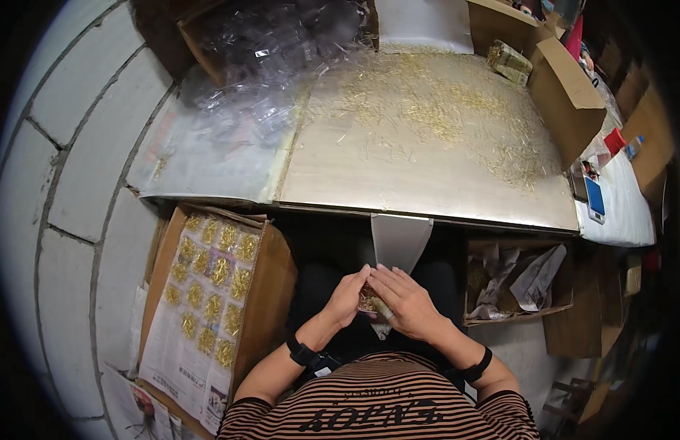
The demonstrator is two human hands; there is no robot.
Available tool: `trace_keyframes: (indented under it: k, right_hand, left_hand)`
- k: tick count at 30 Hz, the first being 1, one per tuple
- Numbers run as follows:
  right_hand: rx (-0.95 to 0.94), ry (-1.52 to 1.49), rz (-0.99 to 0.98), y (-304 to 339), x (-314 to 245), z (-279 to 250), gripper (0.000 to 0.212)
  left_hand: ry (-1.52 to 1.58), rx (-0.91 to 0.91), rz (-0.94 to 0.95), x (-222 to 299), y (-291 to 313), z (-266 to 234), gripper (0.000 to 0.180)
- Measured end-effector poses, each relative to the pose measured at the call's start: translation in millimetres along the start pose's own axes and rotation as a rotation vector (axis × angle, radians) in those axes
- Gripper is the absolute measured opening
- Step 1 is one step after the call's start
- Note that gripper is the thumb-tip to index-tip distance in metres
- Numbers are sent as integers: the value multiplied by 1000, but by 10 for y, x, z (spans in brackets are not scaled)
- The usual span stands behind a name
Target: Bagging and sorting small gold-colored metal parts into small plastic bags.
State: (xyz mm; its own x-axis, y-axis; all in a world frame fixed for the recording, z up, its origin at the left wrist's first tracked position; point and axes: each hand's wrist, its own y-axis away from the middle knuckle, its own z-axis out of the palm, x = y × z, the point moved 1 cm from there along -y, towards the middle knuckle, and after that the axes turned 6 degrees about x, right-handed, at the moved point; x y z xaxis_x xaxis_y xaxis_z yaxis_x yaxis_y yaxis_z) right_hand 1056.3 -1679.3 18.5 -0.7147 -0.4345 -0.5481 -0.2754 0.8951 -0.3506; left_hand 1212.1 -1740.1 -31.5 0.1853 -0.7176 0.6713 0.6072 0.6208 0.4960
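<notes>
My left hand (346,299) and my right hand (407,302) meet over my lap, closed around a small packet (368,299). Gold and reddish bits show through it between my palms; most of it is hidden by my fingers. Something pale, like tape, wraps a finger of my right hand. Just beyond my fingertips a grey metal chute (402,238) slopes down from the table's front edge. Thin gold pins (435,117) lie scattered over the metal tabletop (340,176).
At left, a cardboard box (270,268) carries rows of filled clear packets (220,271) on newspaper. Empty clear bags (281,51) heap at the back left. An open carton with paper (542,282) sits at right, below a blue-topped scale (594,198). Cardboard (571,95) walls the table's right side.
</notes>
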Motion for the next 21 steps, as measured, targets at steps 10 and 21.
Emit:
trace_keyframes:
  k: [10,21]
  right_hand:
    - [53,23,-85,-95,-162,-165,51]
    - [243,-75,-55,-28,-67,-200,42]
  left_hand:
    - [110,71,240,118,50,332,45]
    - [52,5,241,39,106,304,32]
